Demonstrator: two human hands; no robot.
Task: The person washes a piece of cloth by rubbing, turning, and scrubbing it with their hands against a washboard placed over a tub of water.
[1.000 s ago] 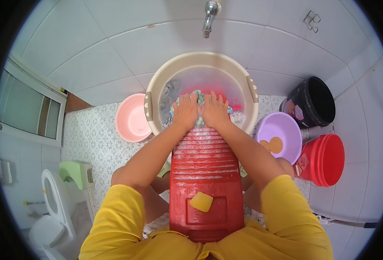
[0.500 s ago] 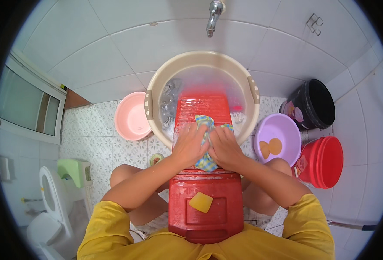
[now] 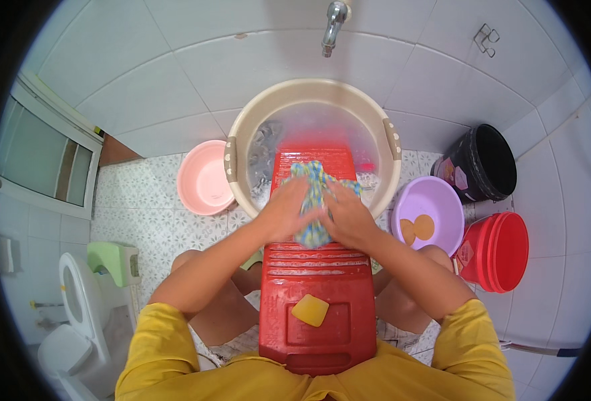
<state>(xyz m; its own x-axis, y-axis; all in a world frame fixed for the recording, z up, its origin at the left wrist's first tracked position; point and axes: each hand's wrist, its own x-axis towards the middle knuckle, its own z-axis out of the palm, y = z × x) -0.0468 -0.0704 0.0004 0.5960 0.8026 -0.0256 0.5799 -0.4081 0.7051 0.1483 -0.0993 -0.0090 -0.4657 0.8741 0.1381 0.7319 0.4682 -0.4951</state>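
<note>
While both hands press a wet cloth at the centre of the frame, a red washboard runs from the lap up into a beige tub.

Seen from the head camera, the left hand (image 3: 287,212) and the right hand (image 3: 349,217) are each curled closed around a blue-and-yellow patterned cloth (image 3: 315,200), bunched between them on the ribbed upper part of the red washboard (image 3: 317,301). Its top end dips into the beige tub (image 3: 242,144), which holds water, perhaps soapy, though the glare makes that hard to tell. A yellow bar of soap (image 3: 310,310) lies on the board's lower part. Left of the tub sits a pink basin (image 3: 202,180); to the right are a purple basin (image 3: 435,200), a red bucket (image 3: 499,250) and a black bucket (image 3: 486,164). A tap (image 3: 334,23) hangs at the top centre, above the tub.
</note>
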